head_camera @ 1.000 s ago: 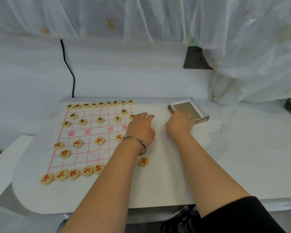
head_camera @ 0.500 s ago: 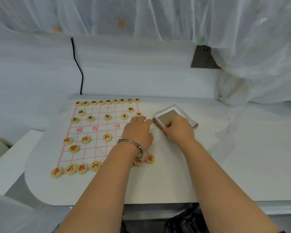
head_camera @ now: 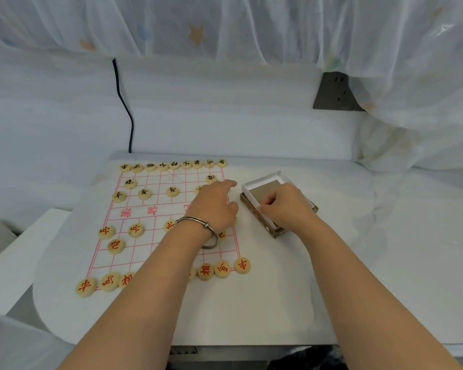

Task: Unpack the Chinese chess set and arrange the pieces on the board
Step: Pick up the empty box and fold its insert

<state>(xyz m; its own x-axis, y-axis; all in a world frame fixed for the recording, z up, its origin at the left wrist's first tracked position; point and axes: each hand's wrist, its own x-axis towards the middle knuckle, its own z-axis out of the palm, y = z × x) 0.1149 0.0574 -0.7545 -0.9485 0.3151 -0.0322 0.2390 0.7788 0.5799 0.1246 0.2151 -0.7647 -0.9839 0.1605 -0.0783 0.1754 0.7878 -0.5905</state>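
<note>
A white board with a red grid (head_camera: pixel 155 209) lies on the table. Round wooden pieces with black characters (head_camera: pixel 173 165) line its far edge, and pieces with red characters (head_camera: pixel 222 269) line the near edge, with more in between. My left hand (head_camera: pixel 214 206), a metal bangle on its wrist, rests over the board's right side with fingers stretched forward; it hides some pieces. My right hand (head_camera: pixel 286 206) grips the near edge of the open cardboard box (head_camera: pixel 265 189) just right of the board. The box's inside looks bare.
A black cable (head_camera: pixel 123 102) runs down the white wall behind the board. A dark wall socket (head_camera: pixel 336 93) sits at the back right under a sheer curtain (head_camera: pixel 385 62). A lower white surface (head_camera: pixel 14 249) adjoins the table's left side.
My right hand has pulled the box nearer and to the left, beside the board. My left hand stayed over the board's right side. The camera has shifted left a little.
</note>
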